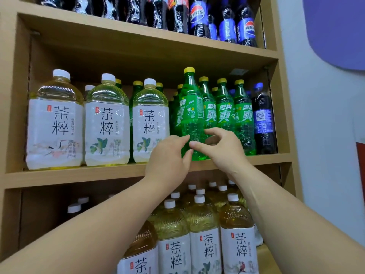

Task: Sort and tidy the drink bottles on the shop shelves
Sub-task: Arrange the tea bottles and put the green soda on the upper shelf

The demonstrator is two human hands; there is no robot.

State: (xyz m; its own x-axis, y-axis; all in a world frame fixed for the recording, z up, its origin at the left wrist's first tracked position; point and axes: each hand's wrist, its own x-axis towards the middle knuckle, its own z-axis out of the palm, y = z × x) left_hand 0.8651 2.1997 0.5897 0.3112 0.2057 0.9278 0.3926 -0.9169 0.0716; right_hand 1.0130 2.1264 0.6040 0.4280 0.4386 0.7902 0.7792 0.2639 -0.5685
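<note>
A green Sprite bottle (191,113) with a yellow cap stands at the front edge of the middle shelf (79,176), turned so its label faces left. My left hand (167,157) grips its lower part from the left. My right hand (221,147) holds the same bottle's base from the right, thumb across the front. More green Sprite bottles (225,111) stand in rows behind and to its right. A dark Pepsi bottle (263,119) with a blue cap sits at the shelf's right end.
Three large pale tea bottles (107,123) fill the middle shelf's left side, with green bottles behind them. Cola and Pepsi bottles (199,16) line the top shelf. Several tea bottles (203,234) crowd the lower shelf. A wall lies to the right.
</note>
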